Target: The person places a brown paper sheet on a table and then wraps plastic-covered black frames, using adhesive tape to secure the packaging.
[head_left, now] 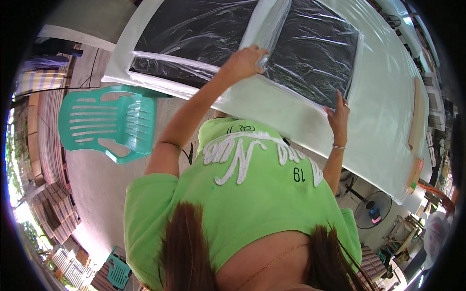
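On the white table (pixel 296 104) lie two flat black panels, the left one (pixel 199 26) and the right one (pixel 315 51), both under wrinkled clear plastic film (pixel 272 24). My left hand (pixel 246 62) is closed on the film at the near edge, between the panels; its fingertips are partly hidden. Over the near right corner of the right panel is my right hand (pixel 338 116), its thumb and index finger apart and touching the film's edge. A ring and a thin bracelet show on it.
A green plastic chair (pixel 109 121) stands left of the table, close to my left arm. Along the table's right edge lies a wooden strip (pixel 416 116). A fan (pixel 374 209) stands on the floor below right. Another green chair (pixel 118 271) is at lower left.
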Available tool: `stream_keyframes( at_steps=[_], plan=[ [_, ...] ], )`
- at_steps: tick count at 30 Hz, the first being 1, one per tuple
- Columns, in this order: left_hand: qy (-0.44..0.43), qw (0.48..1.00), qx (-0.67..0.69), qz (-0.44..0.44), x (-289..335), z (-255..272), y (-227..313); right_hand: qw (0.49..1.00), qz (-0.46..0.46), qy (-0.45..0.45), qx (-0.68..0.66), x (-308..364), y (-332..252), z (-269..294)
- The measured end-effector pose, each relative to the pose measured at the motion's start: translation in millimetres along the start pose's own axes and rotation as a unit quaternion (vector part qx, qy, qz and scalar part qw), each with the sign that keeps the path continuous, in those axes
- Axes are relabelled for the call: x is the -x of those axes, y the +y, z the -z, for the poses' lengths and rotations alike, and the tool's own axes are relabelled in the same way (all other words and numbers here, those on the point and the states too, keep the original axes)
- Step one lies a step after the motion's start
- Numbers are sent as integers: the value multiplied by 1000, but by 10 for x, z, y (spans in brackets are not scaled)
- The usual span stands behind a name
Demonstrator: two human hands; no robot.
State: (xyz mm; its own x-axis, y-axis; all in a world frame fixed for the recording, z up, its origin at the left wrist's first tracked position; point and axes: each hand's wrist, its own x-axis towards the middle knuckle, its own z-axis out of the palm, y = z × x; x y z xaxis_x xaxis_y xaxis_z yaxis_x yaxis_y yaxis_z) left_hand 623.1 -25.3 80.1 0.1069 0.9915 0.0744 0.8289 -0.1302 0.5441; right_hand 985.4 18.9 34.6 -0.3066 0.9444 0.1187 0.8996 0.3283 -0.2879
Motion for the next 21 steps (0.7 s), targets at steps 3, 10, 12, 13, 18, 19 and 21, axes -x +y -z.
stream_keyframes(
  at_steps=[3,10,12,13,18,19,21],
  plan=[
    [-49,995,-84,5,56,456,-404,963,118,-70,-233,-114,-900,14],
    [-93,974,-101,-178,404,684,-959,915,73,-201,-342,-231,-2385,-364],
    [-102,980,-69,-159,446,741,-1016,919,58,-216,-324,-267,-2588,-455],
    [-103,983,-54,-145,480,778,-1047,920,56,-227,-314,-285,-2685,-491],
    [-101,962,-83,-239,540,865,-1064,855,28,-108,-506,-152,-2544,-1107],
    [-109,960,-83,-244,570,806,-1112,875,-8,-161,-456,-123,-2576,-1022],
    [-186,948,-105,-238,491,819,-970,913,19,-126,-388,-63,-2479,-1045]
  ],
)
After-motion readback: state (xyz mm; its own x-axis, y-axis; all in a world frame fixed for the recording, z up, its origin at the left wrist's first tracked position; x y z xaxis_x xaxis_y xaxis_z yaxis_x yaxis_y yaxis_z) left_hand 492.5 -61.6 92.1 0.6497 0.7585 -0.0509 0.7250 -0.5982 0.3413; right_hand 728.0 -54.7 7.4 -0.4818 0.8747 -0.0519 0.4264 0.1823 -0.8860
